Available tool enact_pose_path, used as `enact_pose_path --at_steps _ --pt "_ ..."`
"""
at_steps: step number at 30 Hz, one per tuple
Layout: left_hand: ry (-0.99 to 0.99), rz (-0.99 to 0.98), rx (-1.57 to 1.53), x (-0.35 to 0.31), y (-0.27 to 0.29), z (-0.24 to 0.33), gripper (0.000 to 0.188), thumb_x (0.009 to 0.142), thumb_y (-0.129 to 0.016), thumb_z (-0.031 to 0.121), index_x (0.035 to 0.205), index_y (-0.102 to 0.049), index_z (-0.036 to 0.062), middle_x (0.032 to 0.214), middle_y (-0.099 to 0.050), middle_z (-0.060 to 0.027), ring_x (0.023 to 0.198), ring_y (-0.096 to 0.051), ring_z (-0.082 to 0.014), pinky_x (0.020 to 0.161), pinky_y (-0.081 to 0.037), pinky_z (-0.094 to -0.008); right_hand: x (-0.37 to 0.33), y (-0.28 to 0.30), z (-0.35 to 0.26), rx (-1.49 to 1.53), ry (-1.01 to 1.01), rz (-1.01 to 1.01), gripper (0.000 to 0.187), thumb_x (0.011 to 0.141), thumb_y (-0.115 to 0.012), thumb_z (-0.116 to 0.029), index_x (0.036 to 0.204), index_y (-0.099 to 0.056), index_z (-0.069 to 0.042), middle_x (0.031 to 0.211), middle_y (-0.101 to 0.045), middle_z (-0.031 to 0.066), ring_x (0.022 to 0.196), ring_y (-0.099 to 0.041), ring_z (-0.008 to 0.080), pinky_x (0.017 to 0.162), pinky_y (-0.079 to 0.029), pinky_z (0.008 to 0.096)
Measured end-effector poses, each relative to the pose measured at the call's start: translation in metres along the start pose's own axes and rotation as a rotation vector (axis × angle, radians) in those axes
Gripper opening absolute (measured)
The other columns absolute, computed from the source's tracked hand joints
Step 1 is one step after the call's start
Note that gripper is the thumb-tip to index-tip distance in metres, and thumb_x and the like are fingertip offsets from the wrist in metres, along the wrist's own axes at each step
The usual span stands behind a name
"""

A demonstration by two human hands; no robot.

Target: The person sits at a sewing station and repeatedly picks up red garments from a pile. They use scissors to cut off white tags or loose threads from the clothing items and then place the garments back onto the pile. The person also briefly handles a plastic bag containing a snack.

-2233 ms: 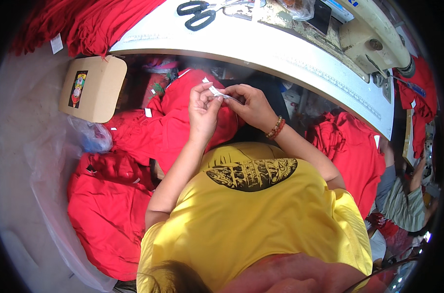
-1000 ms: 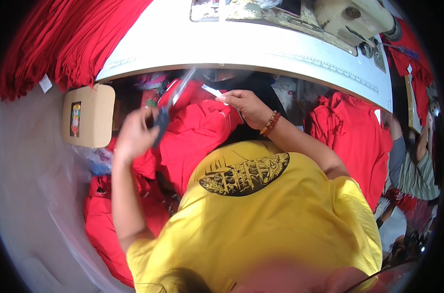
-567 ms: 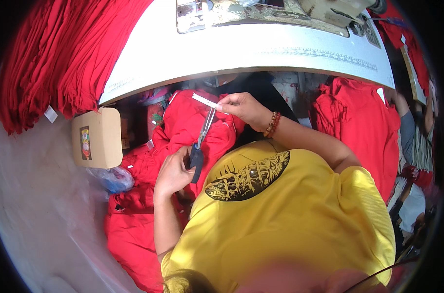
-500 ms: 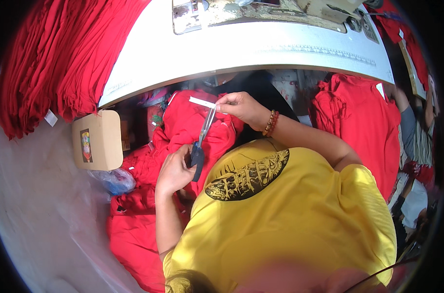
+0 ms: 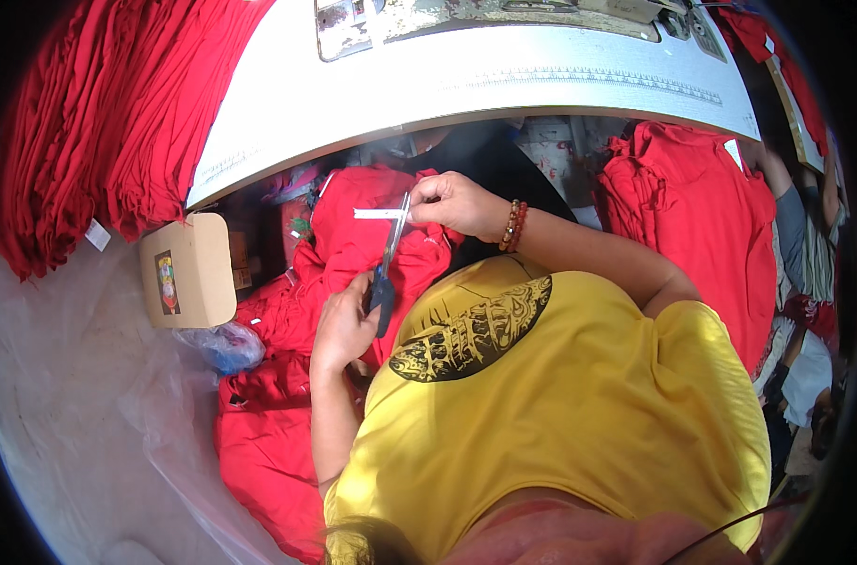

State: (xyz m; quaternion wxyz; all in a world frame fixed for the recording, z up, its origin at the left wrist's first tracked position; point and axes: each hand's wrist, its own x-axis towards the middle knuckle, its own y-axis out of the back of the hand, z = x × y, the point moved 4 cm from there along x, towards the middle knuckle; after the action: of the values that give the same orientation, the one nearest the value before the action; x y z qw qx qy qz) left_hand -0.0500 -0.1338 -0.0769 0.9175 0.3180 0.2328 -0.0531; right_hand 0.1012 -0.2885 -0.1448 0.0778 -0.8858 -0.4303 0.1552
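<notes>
My left hand (image 5: 344, 320) is closed round the dark handles of a pair of scissors (image 5: 382, 290), whose metal blades point up and away from me. My right hand (image 5: 458, 204) pinches the end of a narrow white strip (image 5: 376, 214), with a beaded bracelet on that wrist. The blades cross the strip close to my right fingertips and look nearly together. Whether they have cut through it, I cannot tell. Beneath both hands lies bunched red cloth (image 5: 358, 193) over my lap.
Ahead stands a white sewing table (image 5: 428, 89) with a machine bed (image 5: 485, 24). Red pieces (image 5: 118, 113) hang at its left. A cardboard box (image 5: 191, 270) and a plastic bag (image 5: 223, 347) sit below. More red garments (image 5: 687, 235) are piled at right; another person's arm (image 5: 780, 188) shows beyond.
The scissor blades, slightly parted before, have come nearly together across the strip. The strip has swung from slanting to almost level, and my right hand has shifted slightly left.
</notes>
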Motion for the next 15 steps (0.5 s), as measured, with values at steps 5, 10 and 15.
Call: enact_pose_path --at_steps 5,10,15 --pt "-0.027 0.005 -0.103 -0.005 -0.008 -0.025 0.030 0.081 -0.065 -0.004 0.110 -0.057 -0.0050 0.089 -0.064 -0.0076 0.081 -0.059 -0.0088 0.074 -0.047 -0.0240 0.003 -0.004 0.006 -0.017 0.024 0.012 0.007 0.087 -0.063 -0.005 0.086 -0.067 0.000 0.083 -0.065 0.0019 0.080 -0.059 0.0076 0.075 -0.047 0.0243" --pt "-0.019 0.210 -0.563 0.012 0.026 -0.002 0.030 0.082 -0.068 0.000 0.110 -0.057 -0.0030 0.101 -0.067 -0.0077 0.087 -0.065 -0.0160 0.080 -0.052 -0.0267 0.000 0.008 0.020 0.110 0.060 0.181 0.013 0.089 -0.066 -0.011 0.098 -0.064 -0.002 0.087 -0.066 0.0032 0.077 -0.061 0.0081 0.075 -0.051 0.0240" --pt "-0.142 0.515 0.182 0.085 0.126 0.039 0.018 0.080 -0.067 0.008 0.094 -0.063 -0.0041 0.085 -0.069 -0.0150 0.077 -0.066 -0.0200 0.070 -0.050 -0.0313 -0.024 0.022 0.016 -0.471 0.111 0.067 0.073 0.069 -0.081 -0.049 0.115 -0.050 -0.001 0.104 -0.056 0.0162 0.098 -0.055 0.0271 0.090 -0.045 0.0363"
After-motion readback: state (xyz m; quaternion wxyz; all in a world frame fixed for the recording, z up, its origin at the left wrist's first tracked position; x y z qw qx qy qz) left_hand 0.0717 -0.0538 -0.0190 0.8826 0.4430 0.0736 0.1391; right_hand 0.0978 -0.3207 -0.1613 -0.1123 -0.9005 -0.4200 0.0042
